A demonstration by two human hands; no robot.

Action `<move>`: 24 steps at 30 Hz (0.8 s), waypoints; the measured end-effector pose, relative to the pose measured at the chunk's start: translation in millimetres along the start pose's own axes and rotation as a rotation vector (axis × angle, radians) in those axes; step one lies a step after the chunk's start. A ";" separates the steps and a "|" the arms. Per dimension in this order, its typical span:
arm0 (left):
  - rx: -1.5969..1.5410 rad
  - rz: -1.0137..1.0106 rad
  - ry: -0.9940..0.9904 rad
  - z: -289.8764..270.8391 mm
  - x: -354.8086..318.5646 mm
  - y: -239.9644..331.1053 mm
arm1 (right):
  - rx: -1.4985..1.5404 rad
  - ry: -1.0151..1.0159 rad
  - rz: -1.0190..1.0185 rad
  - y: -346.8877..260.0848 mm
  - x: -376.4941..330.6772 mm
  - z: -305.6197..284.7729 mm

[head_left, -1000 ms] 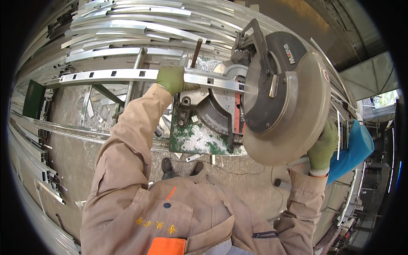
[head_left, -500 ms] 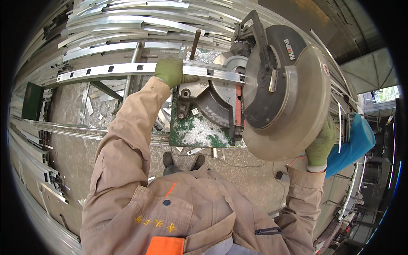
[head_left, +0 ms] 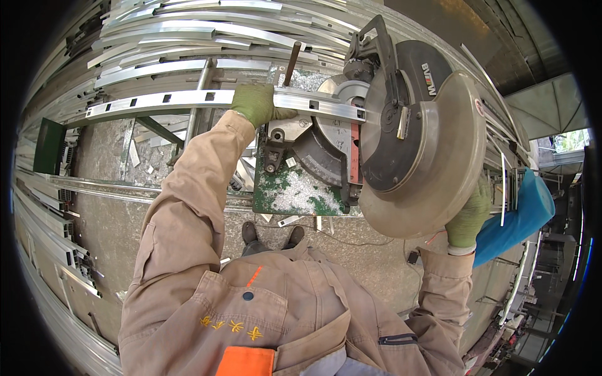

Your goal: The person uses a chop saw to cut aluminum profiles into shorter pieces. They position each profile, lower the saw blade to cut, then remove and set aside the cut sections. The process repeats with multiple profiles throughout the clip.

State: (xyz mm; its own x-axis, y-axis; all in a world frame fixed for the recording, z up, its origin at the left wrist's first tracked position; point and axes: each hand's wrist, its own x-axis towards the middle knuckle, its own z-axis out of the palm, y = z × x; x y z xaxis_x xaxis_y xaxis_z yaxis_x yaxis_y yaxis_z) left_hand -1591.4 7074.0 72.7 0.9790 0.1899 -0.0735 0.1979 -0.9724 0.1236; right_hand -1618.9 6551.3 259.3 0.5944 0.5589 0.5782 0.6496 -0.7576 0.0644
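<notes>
My left hand (head_left: 254, 105), in a green work glove, is closed round a long silver metal bar (head_left: 141, 102) with square cut-outs. The bar lies across a miter saw's base, its right end by the blade (head_left: 372, 123). Over that end stands the saw head, with a dark housing (head_left: 414, 81) and a large cloudy guard (head_left: 454, 156). My right hand (head_left: 469, 216), gloved alike, curls against the saw head behind the guard's near right side. The guard hides most of its fingers and whatever grip they hold. Below the bar sits the saw's curved angle scale (head_left: 318, 156).
Metal shavings (head_left: 301, 193) cover part of the green saw stand (head_left: 266, 203). An upright rusty rod (head_left: 291, 64) rises behind the bar. Many metal lengths (head_left: 182, 28) lie stacked beyond. A blue roll (head_left: 533, 194) is at the right; a cable (head_left: 351, 243) runs across the floor.
My right hand and the saw's guard have shifted slightly left relative to the blue roll. My left hand keeps its hold on the bar. The whole view has moved a little.
</notes>
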 end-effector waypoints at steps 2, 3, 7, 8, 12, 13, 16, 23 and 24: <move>0.013 0.012 0.009 1.7 -0.9 -1.1 | -0.013 0.011 0.006 -0.2 -3.7 1.7; 0.020 0.018 0.014 1.6 -1.2 -1.5 | -0.024 0.022 0.009 -2.3 -5.3 2.1; 0.040 -0.004 -0.014 -6.5 -3.6 3.4 | -0.024 0.020 0.019 -5.0 -9.5 3.7; 0.037 -0.014 -0.030 -7.1 -3.1 3.5 | -0.029 0.013 0.030 -4.9 -11.3 4.3; 0.091 -0.027 -0.011 -3.3 1.7 2.4 | -0.033 0.005 0.017 -3.2 -11.6 2.9; 0.072 -0.015 -0.017 -1.6 1.0 1.9 | -0.030 0.008 -0.001 -2.8 -9.4 1.9; 0.032 0.004 -0.005 -1.4 -0.3 -0.6 | 0.007 0.030 -0.019 -11.3 7.4 -4.3; -0.010 -0.018 -0.061 -7.6 -1.7 1.5 | 0.058 -0.140 0.084 34.2 104.9 -45.3; -0.012 -0.019 -0.052 -3.9 -0.9 -1.4 | 0.038 -0.142 0.047 51.0 130.2 -48.2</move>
State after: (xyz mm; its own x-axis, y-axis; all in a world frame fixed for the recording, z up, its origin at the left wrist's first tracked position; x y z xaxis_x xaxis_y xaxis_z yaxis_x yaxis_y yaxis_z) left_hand -1592.4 7075.6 76.5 0.9714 0.2004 -0.1273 0.2169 -0.9670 0.1333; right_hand -1531.3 6569.2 377.2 0.6841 0.5671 0.4586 0.6351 -0.7724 0.0077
